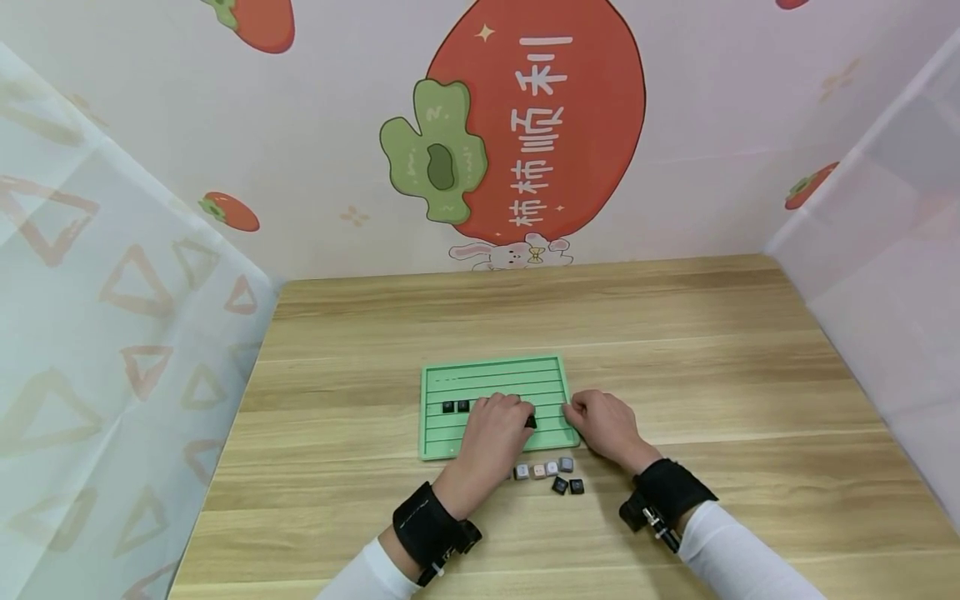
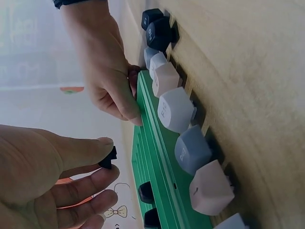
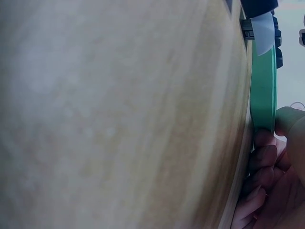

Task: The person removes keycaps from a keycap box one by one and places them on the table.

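Note:
My left hand point(image 1: 489, 433) is over the green ridged board point(image 1: 543, 364) and pinches a black keycap point(image 2: 108, 158) between thumb and index finger. Seen in the left wrist view, that keycap is held off the board. Two black keycaps point(image 1: 456, 407) sit on the board left of this hand, which hides part of the board's middle. At the board's right edge, my right hand point(image 1: 603, 427) grips the rim. In the right wrist view its thumb point(image 3: 288, 119) lies on top, with curled fingers point(image 3: 264, 155) against the side and near the tabletop.
Along the board's front edge lies a row of white, pink and grey-blue keycaps point(image 1: 539, 472) on the wooden table point(image 1: 712, 358). Two loose black keycaps point(image 1: 576, 486) lie just nearer to me. Printed cloth walls point(image 1: 315, 167) stand behind the table and at both sides.

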Action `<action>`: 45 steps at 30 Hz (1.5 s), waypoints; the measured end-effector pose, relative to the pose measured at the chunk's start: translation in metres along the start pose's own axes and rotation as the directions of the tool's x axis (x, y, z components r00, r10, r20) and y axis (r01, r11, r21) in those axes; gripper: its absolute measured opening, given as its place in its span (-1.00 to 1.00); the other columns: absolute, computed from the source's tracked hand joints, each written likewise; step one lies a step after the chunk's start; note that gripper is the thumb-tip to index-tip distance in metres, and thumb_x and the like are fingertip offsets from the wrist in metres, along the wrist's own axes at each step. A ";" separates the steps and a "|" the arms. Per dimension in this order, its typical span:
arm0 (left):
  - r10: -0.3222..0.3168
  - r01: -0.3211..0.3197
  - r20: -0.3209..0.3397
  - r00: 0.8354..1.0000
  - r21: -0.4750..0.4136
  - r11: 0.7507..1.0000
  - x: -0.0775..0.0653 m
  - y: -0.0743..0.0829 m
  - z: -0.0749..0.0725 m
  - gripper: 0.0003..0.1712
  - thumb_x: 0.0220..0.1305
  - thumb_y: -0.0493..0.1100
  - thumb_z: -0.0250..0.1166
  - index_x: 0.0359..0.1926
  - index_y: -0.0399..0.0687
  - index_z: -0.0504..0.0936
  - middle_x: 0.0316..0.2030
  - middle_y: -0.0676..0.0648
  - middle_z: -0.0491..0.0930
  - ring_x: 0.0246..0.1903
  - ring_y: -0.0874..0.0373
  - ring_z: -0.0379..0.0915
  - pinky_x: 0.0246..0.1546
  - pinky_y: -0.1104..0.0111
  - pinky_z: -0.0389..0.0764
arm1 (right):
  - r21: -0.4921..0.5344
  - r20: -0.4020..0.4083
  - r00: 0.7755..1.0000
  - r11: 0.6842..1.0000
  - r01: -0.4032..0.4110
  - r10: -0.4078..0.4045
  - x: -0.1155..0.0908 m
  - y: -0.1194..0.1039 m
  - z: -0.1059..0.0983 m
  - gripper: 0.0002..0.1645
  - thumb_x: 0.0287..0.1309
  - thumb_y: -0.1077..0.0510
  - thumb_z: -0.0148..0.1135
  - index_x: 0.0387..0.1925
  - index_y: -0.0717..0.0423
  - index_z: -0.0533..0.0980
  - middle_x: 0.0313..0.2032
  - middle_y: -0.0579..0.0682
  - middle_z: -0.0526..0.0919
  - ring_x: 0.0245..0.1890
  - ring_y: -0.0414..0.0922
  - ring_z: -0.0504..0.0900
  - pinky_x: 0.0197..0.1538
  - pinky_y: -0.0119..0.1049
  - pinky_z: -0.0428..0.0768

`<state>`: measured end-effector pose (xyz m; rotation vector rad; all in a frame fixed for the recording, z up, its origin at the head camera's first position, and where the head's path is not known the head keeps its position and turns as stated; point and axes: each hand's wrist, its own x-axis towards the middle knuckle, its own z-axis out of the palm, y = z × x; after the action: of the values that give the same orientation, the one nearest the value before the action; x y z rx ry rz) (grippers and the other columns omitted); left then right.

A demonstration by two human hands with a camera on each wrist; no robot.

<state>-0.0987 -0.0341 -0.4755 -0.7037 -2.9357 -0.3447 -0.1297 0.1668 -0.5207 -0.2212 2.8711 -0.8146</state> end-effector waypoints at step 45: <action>0.057 -0.057 0.005 0.998 -0.008 0.998 -0.028 0.018 0.005 -0.84 0.09 -0.05 0.56 -0.33 0.12 0.74 -0.36 0.14 0.71 -0.32 0.22 0.56 -0.35 0.42 0.39 | -0.010 -0.007 1.000 1.000 -0.011 0.011 0.000 0.000 0.000 -0.42 0.37 0.04 0.19 -0.76 -0.06 0.21 -0.74 -0.19 0.17 -0.70 -0.22 0.19 -0.54 -0.40 0.06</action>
<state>-0.0654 -0.0296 -0.4814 -0.7882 -2.9142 -0.3497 -0.1296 0.1668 -0.5211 -0.2043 2.8810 -0.8003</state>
